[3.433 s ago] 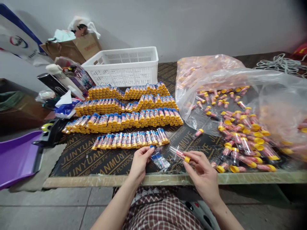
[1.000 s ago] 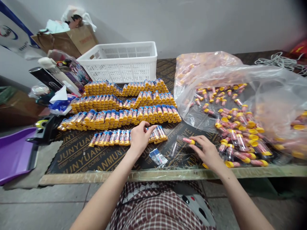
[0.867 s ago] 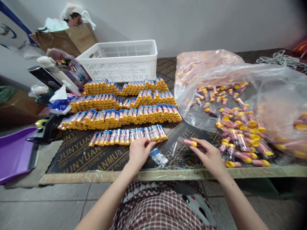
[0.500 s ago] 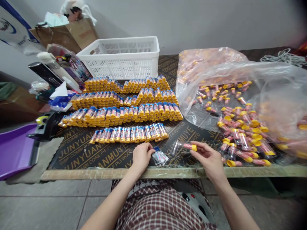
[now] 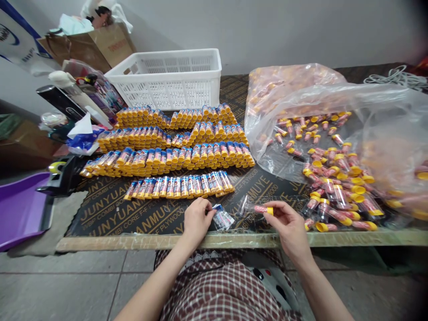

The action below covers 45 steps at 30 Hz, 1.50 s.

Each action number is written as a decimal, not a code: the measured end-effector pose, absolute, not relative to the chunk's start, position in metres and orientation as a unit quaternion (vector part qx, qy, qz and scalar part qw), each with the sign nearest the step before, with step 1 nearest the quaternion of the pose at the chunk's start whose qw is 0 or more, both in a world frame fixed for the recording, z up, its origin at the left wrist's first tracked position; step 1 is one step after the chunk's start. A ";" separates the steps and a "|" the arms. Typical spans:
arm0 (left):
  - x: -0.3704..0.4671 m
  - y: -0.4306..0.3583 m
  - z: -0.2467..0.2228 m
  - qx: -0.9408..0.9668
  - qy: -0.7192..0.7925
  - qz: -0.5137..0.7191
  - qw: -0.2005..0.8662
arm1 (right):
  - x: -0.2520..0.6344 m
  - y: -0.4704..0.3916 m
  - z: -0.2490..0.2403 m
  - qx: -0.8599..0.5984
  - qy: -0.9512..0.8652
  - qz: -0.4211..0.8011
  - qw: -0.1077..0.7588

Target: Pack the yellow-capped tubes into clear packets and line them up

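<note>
My left hand [image 5: 199, 218] rests at the table's front, thumb and fingertips pinched on the left edge of a small pile of printed plastic sleeves [image 5: 223, 219]. How many sleeves are between the fingertips is hidden. In my right hand [image 5: 290, 223], thumb and fingers grip a clear tube [image 5: 259, 208] by its yellow-capped end. Pink pieces fill part of the tube, which lies sideways and points left toward the sleeves. Beyond my left hand runs a row of blue-and-yellow sleeved tubes [image 5: 180, 186]. To the right of my right hand is a heap of unsleeved tubes [image 5: 337, 196].
Stacked rows of sleeved tubes [image 5: 200, 154] stand before a white plastic basket [image 5: 174, 89]. Clear plastic bags [image 5: 290, 89] with more tubes spread at the right. A purple dustpan [image 5: 23, 205], bottles [image 5: 63, 102] and a paper bag [image 5: 90, 47] are at the left.
My left fingertips have moved slightly onto the sleeves, and the pile's dark blue top edge no longer shows the same way. The tube in my right hand has shifted slightly left and down.
</note>
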<state>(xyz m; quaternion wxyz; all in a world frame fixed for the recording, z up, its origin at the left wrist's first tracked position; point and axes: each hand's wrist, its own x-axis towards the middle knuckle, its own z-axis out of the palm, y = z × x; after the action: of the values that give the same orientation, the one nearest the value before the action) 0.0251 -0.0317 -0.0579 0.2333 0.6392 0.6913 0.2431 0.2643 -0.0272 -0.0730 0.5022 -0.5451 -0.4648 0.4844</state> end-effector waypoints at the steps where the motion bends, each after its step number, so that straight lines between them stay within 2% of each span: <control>1: 0.026 -0.032 -0.057 0.612 0.688 0.275 0.276 | 0.263 -0.029 -0.071 -0.542 -0.465 0.487 0.503; 5: 0.029 -0.030 -0.052 0.439 0.649 0.405 0.472 | 0.254 -0.038 -0.063 -0.521 -0.480 0.496 0.502; 9: 0.034 -0.026 -0.043 0.289 0.605 0.492 0.555 | 0.243 -0.046 -0.056 -0.489 -0.500 0.487 0.523; 15: 0.037 -0.022 -0.036 0.181 0.565 0.535 0.602 | 0.233 -0.056 -0.050 -0.490 -0.545 0.433 0.525; 26: 0.036 -0.021 -0.037 0.142 0.581 0.556 0.576 | 0.225 -0.066 -0.056 -0.485 -0.632 0.326 0.509; 33: 0.043 -0.024 -0.037 0.190 0.567 0.562 0.572 | 0.222 -0.065 -0.057 -0.444 -0.672 0.372 0.462; 37: 0.049 -0.028 -0.029 0.193 0.522 0.530 0.640 | 0.219 -0.062 -0.061 -0.432 -0.674 0.388 0.457; 42: 0.053 -0.036 -0.028 0.198 0.506 0.461 0.702 | 0.218 -0.056 -0.062 -0.425 -0.718 0.323 0.446; 45: 0.056 -0.041 -0.028 0.221 0.505 0.411 0.726 | 0.219 -0.052 -0.060 -0.411 -0.725 0.335 0.440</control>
<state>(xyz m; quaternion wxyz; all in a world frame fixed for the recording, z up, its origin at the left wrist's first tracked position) 0.0555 -0.0411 -0.0284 0.7262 0.2212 0.5046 0.4112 0.2192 -0.0522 -0.0602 0.4395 -0.4112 -0.7251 0.3347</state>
